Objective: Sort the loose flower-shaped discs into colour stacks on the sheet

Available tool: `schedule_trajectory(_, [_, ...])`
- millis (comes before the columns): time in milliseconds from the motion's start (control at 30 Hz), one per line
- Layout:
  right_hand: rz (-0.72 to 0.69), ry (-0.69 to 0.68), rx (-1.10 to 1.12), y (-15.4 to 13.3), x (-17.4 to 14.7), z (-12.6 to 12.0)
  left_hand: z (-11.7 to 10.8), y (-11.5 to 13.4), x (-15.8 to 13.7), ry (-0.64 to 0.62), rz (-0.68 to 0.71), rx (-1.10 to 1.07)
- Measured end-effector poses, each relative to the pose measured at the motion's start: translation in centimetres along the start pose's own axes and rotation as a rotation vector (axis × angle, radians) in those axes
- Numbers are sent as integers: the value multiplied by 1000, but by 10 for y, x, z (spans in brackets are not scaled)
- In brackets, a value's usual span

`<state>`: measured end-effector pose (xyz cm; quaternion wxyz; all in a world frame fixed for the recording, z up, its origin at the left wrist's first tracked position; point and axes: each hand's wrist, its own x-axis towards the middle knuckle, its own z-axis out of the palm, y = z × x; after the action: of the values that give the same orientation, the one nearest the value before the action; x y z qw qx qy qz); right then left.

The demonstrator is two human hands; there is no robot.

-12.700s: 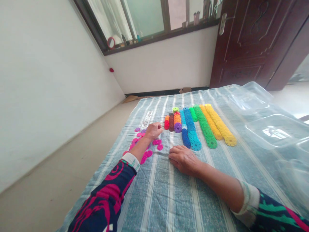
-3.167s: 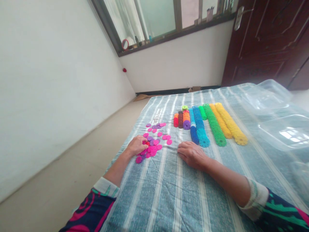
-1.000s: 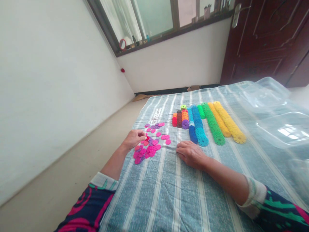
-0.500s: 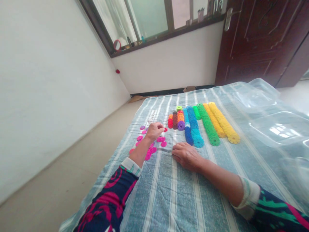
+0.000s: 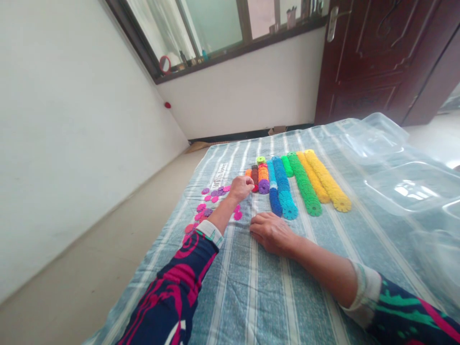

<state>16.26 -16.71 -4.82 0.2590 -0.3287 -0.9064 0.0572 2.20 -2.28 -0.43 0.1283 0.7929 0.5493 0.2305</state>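
My left hand pinches a small red notched disc at the near end of the short red and brown rows. The brown row is partly covered by my fingers. Beside it lies an orange row ending in purple discs. My right hand rests on the cloth below the blue row, fingers curled together and the palm side hidden. Loose pink and purple discs lie scattered left of my left hand, some of them behind my forearm.
Longer green and yellow rows lie to the right on the striped cloth. Clear plastic boxes stand along the right side. A white wall is at the left; a brown door is beyond.
My left hand has moved right with the red disc, from the loose discs to the near end of the short rows. My right hand stays on the cloth. The view has shifted slightly.
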Motion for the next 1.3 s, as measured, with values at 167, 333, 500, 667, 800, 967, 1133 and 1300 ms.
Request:
schedule_trajectory(167, [3, -1, 0, -1, 0, 0, 0, -2, -1, 49, 13, 17])
schedule_trajectory(333, [3, 2, -2, -1, 0, -1, 1, -6, -11, 29, -2, 47])
schedule_trajectory(500, [-4, 3, 3, 0, 0, 0, 6, 0, -17, 10, -71, 119])
schedule_trajectory(667, [-9, 8, -8, 1, -1, 2, 9, 6, -19, 7, -138, 186])
schedule_trajectory(800, [-13, 13, -6, 1, 0, 1, 9, 5, -19, 10, -150, 179])
schedule_trajectory(967, [-10, 15, -7, 1, 0, 1, 9, 3, -21, 39, -143, 189])
schedule_trajectory(1133, [-16, 23, 1, 2, 0, 3, 11, 1, -21, 55, -144, 180])
schedule_trajectory(1300, [-16, 15, -5, 2, 0, 2, 12, 1, -21, 55, -122, 176])
